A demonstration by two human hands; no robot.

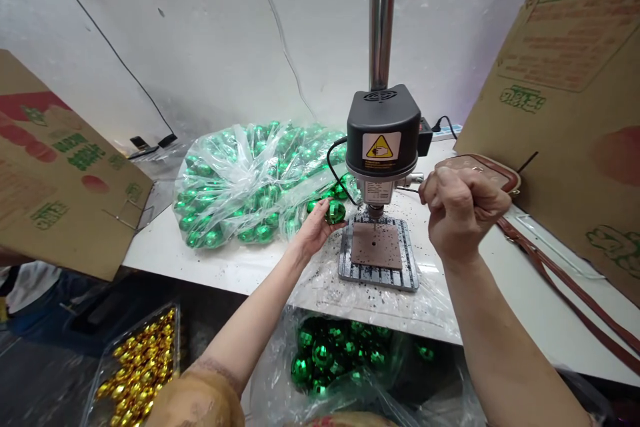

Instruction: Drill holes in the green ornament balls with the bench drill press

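1. Look first at the left hand (pixel 314 230): fingers curled narrowly around one green ball (pixel 335 212), held just beside the back left corner of the base plate (pixel 379 275), near the drill bit (pixel 375 221) but not under it.
2. Check the right hand (pixel 460 210): closed in a tight fist around the thin lever (pixel 413 181) beside the drill head (pixel 383 130), with most of the lever hidden inside the fist.
3. Probably best to set the ball down on the brown pad (pixel 376 245), directly under the bit, before any pull on the lever.
4. Pinch the ball low on its sides, with the fingertips well clear of the bit. Shiny and round, so likely to slip or spin.
5. Bring the lever down slowly and with light pressure. Likely a thin shell, and apt to crack.
6. Mind the black cable (pixel 336 177) looping just behind the ball.
7. Expect poor footing from the dark shavings (pixel 320 273) scattered left of the plate; brush the pad clean if the ball rocks.
8. Reach for more from the bag of green balls (pixel 240 180) behind the left hand, without leaning across the bit.
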